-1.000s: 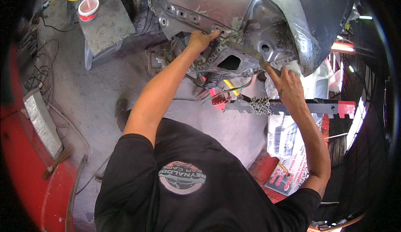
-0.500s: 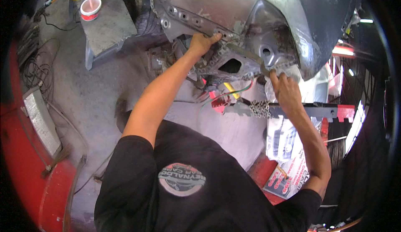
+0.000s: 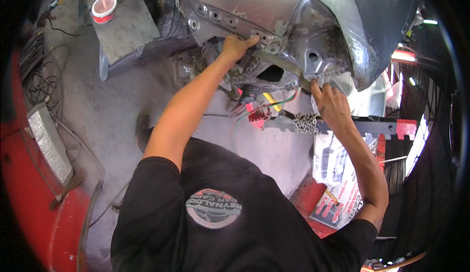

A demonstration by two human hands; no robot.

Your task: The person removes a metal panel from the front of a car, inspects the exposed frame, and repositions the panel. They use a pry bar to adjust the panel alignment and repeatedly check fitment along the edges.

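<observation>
A bare grey metal car body panel (image 3: 235, 2) fills the upper middle, with a row of holes along its lower flange (image 3: 223, 19). My left hand (image 3: 236, 47) grips this flange, thumb on top near a square hole and the other fingers hidden beneath. My right hand (image 3: 334, 104) is closed around the near end of a long flat metal bar (image 3: 286, 65). The bar runs leftward and away, lying against the metal below the flange, its far end close to my left hand. Under it shows a bracket-like part (image 3: 270, 73) with a dark opening.
A small grey bench (image 3: 125, 37) at the upper left carries a white-and-red tub (image 3: 104, 9) with a stick in it. Below the panel extends a grey beam (image 3: 367, 126) wrapped in chain (image 3: 305, 123). Cables (image 3: 46, 83), a hand brush (image 3: 68, 189) and a printed sheet (image 3: 338, 201) lie around.
My right hand has shifted slightly left, and the bar has slid left and a little lower along the metal. My left hand keeps its hold on the flange.
</observation>
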